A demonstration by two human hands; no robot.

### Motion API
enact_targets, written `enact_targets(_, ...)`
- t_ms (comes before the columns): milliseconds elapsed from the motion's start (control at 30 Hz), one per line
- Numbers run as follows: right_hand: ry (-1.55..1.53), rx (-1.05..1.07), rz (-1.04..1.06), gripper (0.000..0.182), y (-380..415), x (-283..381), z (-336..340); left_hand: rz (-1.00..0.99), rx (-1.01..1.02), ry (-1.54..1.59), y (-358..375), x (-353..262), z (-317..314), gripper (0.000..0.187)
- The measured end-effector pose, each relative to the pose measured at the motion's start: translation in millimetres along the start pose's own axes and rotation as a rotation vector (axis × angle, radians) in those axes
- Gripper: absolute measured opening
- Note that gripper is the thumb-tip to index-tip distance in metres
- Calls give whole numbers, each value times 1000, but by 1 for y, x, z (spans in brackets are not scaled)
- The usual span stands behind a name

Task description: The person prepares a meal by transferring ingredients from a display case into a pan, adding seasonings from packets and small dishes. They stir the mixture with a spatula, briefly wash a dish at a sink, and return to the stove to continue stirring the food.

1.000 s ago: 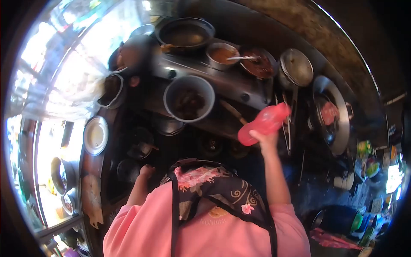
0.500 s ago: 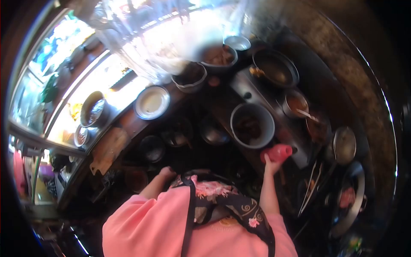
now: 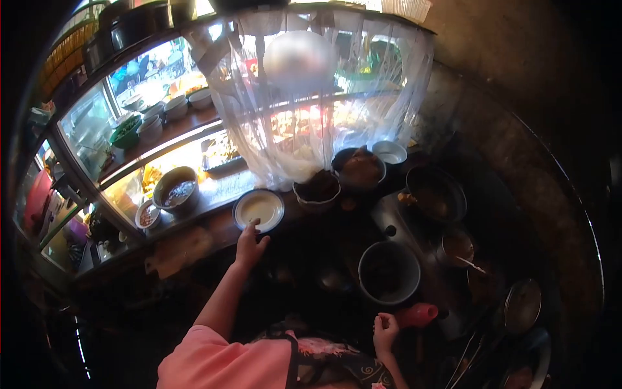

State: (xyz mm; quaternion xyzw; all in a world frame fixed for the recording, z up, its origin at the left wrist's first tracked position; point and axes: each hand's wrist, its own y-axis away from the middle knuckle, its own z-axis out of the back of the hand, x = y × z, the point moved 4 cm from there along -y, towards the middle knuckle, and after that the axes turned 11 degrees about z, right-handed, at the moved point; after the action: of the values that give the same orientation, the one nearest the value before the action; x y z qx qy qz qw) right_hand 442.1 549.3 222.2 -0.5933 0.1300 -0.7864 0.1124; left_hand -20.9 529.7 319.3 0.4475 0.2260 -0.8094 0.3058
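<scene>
My left hand (image 3: 250, 245) reaches forward with its fingers stretched and thumb apart, fingertips right at the near rim of a white plate with a blue edge (image 3: 267, 209). A pale patch lies in the middle of the plate. Close to my apron, my right hand (image 3: 385, 332) is curled closed, and nothing shows between its fingers. Just right of it lies a pink object with a round end (image 3: 416, 315), its kind unclear. A deep grey pot (image 3: 389, 300) with dark contents stands beyond that.
A glass display case behind a sheer curtain (image 3: 227, 117) fills the far side. Along the ledge stand a pot of dark liquid (image 3: 176, 190), a small bowl (image 3: 148, 215) and a wooden board (image 3: 178, 251). To the right are a wok (image 3: 461, 206), a saucepan (image 3: 455, 247) and tongs (image 3: 468, 358).
My left hand has gone from beside my body forward to the plate. My right hand has let go of the pink object and drawn back to its left. The view has tilted up.
</scene>
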Motion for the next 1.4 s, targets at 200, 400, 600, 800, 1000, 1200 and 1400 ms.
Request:
enact_targets(200,-109,200,301,7,-167,155,-97,-289,-458,168,-163,-95,68,89)
enact_targets(400,-304,582,759,23,-238,353,-274,-296,-330,316,-241,-136,36,105)
enact_targets(600,-122,632,910,27,-308,396,-455,-780,-125,231,-260,-149,-22,64)
enact_targets(800,189,363,791,37,-476,323,-455,-138,230,610,-293,-121,-17,31)
enact_targets(1000,436,273,818,48,-493,380,-387,207,544,1199,-336,-178,-48,64)
enact_targets(1200,354,383,671,48,-504,366,-395,327,510,1509,-403,-232,-79,46)
enact_targets(1400,611,225,808,40,-509,367,-390,602,291,1580,-423,-233,-93,43)
